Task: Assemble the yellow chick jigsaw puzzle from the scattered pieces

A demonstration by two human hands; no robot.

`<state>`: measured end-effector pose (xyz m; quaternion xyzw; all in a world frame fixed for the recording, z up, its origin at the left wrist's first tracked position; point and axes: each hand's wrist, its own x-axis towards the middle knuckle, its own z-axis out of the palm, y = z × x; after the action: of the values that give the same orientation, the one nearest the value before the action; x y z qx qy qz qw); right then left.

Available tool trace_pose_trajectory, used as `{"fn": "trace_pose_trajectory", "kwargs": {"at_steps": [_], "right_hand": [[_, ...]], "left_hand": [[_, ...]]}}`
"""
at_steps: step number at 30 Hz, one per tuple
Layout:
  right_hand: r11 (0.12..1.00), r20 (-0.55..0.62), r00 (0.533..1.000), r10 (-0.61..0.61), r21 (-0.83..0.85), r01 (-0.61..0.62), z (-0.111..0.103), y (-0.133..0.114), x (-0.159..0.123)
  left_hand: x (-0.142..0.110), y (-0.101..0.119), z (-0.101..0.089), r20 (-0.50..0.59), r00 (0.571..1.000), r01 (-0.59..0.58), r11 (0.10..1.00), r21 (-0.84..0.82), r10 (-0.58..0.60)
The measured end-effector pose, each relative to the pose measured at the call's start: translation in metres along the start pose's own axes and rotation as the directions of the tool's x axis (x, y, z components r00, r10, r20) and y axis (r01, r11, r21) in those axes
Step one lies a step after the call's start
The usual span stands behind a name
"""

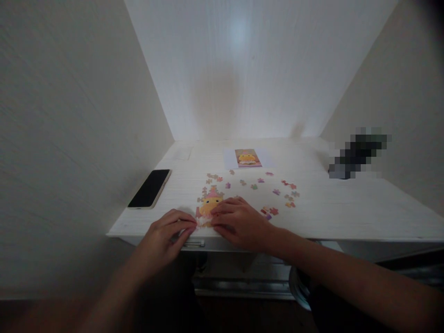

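Observation:
A partly joined jigsaw puzzle (211,203) lies near the table's front edge, showing a yellow character with a pink hat. My left hand (173,231) has thumb and fingers pinched together at the puzzle's lower left corner. From the other side, my right hand (241,222) reaches over the puzzle with fingers bent and close together, fingertips touching its lower part. That hand covers the puzzle's right side, and anything beneath its fingers is hidden. Loose jigsaw pieces (276,192) are scattered to the right and behind. Behind them lies a printed reference picture (248,158) of the same character.
At the left of the white table (329,208) rests a phone (150,188) with a dark screen. A blurred-out dark object (357,155) stands at the right. Panels rise at the back and both sides. Below the front edge is a metal handle (194,243).

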<state>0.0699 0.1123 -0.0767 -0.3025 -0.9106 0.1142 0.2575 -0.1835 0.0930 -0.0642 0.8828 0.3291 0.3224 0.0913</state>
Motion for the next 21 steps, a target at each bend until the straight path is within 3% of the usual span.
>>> {"fn": "trace_pose_trajectory", "kwargs": {"at_steps": [15,21], "right_hand": [[1.000,-0.016,1.000,-0.008,-0.011,0.007,0.001,0.001,0.001],[0.998,-0.054,0.997,-0.047,-0.042,0.045,-0.001,0.000,-0.001]], "left_hand": [[0.011,0.004,-0.006,0.154,0.988,-0.004,0.999,0.051,-0.004],[-0.001,0.011,0.002,0.002,0.994,0.105,0.994,0.043,-0.105]]}}
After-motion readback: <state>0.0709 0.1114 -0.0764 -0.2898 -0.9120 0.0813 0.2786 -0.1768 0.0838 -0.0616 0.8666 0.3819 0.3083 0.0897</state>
